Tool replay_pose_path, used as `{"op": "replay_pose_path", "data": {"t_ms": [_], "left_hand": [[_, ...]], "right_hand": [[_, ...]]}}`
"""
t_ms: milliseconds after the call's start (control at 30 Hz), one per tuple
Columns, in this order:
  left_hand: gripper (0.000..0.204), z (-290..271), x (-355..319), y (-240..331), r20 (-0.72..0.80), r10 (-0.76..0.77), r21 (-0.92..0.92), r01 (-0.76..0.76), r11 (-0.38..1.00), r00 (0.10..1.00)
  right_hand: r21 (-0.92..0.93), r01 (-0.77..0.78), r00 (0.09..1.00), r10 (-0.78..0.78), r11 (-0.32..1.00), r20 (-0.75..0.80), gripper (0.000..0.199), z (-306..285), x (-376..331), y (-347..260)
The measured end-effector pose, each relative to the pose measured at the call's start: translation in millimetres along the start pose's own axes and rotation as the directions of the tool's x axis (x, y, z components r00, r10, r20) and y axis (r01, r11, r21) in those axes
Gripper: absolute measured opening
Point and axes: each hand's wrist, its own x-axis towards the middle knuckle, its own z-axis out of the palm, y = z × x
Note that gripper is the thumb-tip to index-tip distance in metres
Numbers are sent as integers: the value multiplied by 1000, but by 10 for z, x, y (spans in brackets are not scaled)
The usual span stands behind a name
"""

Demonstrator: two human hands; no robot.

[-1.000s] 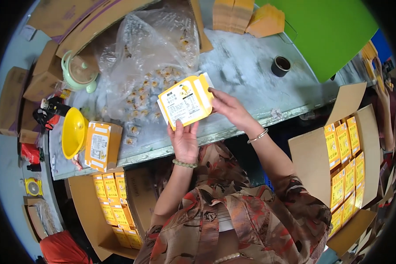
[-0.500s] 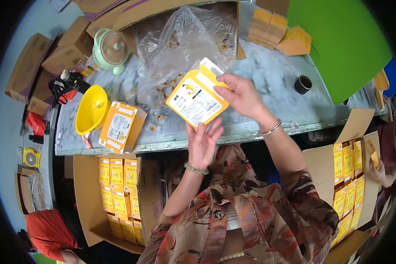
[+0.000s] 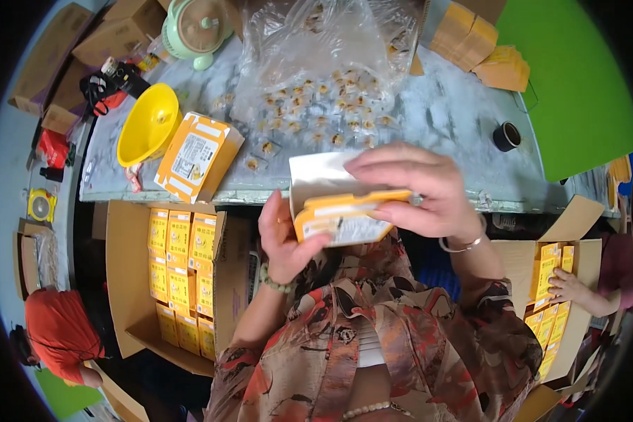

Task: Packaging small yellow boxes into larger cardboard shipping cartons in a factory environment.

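Note:
I hold a small yellow carton with its white flap up, close in front of my chest. My left hand grips its left end from below. My right hand covers its top and right side, fingers curled over the flap. Beyond it, on the grey table, lie many small wrapped pieces spilling from a clear plastic bag. A second yellow carton lies on the table to my left.
A yellow funnel and a green round container stand at the table's left. Open cardboard boxes of yellow cartons sit at my left and right, another person's hand in the right one. A person in red crouches lower left.
I have brought the carton down from over the table toward my chest and tilted it flat. My view has swung down and closer to it.

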Motion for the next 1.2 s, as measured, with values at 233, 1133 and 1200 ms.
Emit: {"op": "replay_pose_path", "data": {"t_ms": [233, 1133, 1200], "left_hand": [[79, 1, -178, -117, -83, -10, -115, 1, 993, 997], [19, -68, -86, 306, -147, -477, 94, 493, 865, 866], [21, -98, -75, 340, -168, -461, 44, 474, 880, 871]], "right_hand": [[287, -137, 895, 243, 948, -375, 49, 574, -603, 443], [175, -525, 831, 546, 833, -107, 35, 810, -677, 211], [-66, -336, 942, 336, 940, -5, 37, 728, -608, 214]]}}
